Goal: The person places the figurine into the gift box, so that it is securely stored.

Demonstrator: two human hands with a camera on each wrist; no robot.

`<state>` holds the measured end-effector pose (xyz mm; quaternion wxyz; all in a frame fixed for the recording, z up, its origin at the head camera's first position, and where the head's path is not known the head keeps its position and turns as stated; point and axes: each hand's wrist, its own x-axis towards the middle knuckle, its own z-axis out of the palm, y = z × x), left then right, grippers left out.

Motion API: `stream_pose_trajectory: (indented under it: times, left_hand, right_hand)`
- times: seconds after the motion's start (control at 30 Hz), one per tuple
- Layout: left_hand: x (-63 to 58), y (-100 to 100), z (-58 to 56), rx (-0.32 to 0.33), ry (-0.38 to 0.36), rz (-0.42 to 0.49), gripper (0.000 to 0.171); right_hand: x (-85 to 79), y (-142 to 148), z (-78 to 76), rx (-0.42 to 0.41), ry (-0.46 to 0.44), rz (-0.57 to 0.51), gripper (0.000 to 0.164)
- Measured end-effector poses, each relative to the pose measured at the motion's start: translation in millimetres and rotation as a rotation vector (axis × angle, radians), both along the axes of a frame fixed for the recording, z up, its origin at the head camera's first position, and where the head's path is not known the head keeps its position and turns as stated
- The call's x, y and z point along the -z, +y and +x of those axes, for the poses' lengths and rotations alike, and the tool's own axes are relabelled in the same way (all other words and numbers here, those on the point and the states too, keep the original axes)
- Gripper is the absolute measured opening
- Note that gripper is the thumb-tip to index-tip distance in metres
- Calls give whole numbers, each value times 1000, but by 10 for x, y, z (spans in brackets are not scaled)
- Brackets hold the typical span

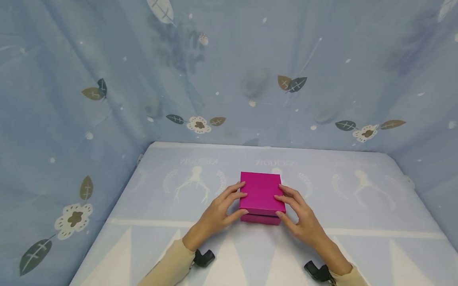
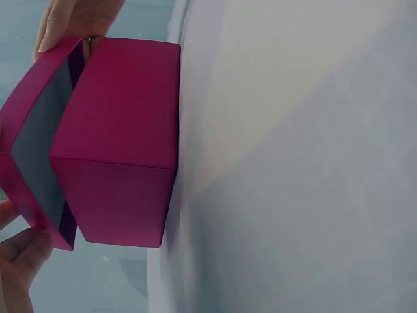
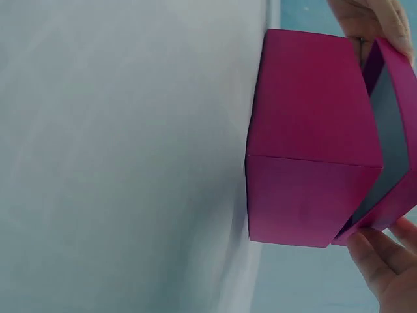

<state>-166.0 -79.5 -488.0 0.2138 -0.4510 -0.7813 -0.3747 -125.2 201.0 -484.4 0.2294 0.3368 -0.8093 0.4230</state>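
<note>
A magenta square box has its lid [image 1: 260,192] raised at the front, with a dark gap above the base [image 1: 261,219]. My left hand [image 1: 214,214] holds the lid's left side, fingertips along the edge and thumb by the front corner. On the opposite side my right hand [image 1: 303,222] grips it in the same way. Both wrist views show the lid tilted, its grey inside visible, while the base [image 2: 124,104] rests upright on the table. What the base contains is hidden.
The table is covered with a pale blue and white patterned cloth [image 1: 143,206]. Blue fabric with leaves and flowers [image 1: 229,59] hangs at the back and both sides. Black wrist mounts [image 1: 204,258] sit by both sleeves.
</note>
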Motion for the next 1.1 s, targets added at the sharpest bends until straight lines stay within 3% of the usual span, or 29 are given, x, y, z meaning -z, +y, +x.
stream_pose_trajectory:
  times: [0.3,0.8,1.1]
  left_hand:
    - [24,-31,0,2,-7,-26,42]
    - [47,-44,1,-3,-74,-68,46]
    - [55,-48,21,-7,-76,-81,43]
  right_hand:
    - [5,14,-3,0,-5,24,52]
    - [52,7,-24,33,-16,69,48]
    - [23,14,-3,41,-62,91,46]
